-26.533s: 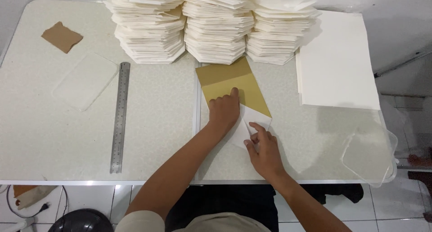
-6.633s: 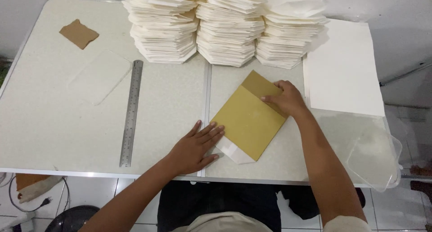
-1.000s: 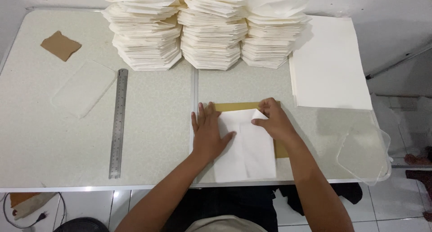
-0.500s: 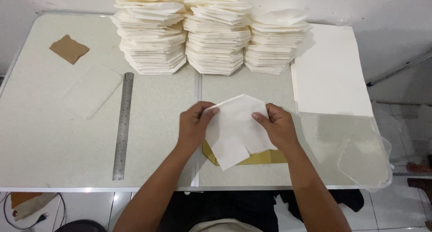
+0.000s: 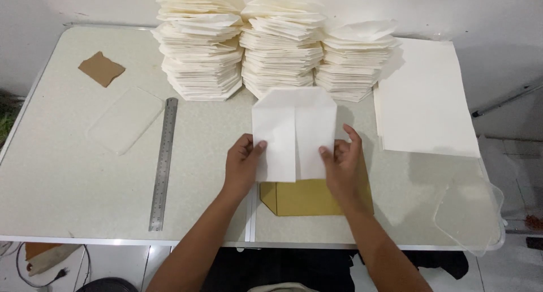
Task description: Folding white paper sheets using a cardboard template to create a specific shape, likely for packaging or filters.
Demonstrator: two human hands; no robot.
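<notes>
Step in hand: You had the folded white paper piece (image 5: 294, 134) lifted off the table, both flaps already turned in so that their edges met in a seam down its middle; by the look of it you were between folding and stacking.

Left hand: Your left hand (image 5: 243, 166) was closed on the lower left edge of the folded piece, thumb on the front face, fingers curled behind it.

Right hand: Your right hand (image 5: 341, 163) gripped the lower right edge the same way, thumb on the front; the forefinger stood free, to the right of the paper.

Where the piece was: It hung upright between your hands, above the centre of the table (image 5: 73, 173), its clipped top corners just short of the middle stack.

Template: The tan card (image 5: 308, 197) lay flat on the table on the near side, partly under your right hand and apart from the paper.

Stacks: Three stacks of folded pieces (image 5: 280, 48) stood along the far edge; the right-hand one was lowest.

Blank sheets: A pile of flat white sheets (image 5: 427, 99) lay to the right of the stacks.

Other things: A steel ruler (image 5: 163, 162) lay on the left, with a clear plastic sheet (image 5: 125, 120) and a brown scrap (image 5: 101, 69) further left.

Next move, as a judgement: Keep both grips even so the flaps stay shut, and set the piece down square on a stack.
</notes>
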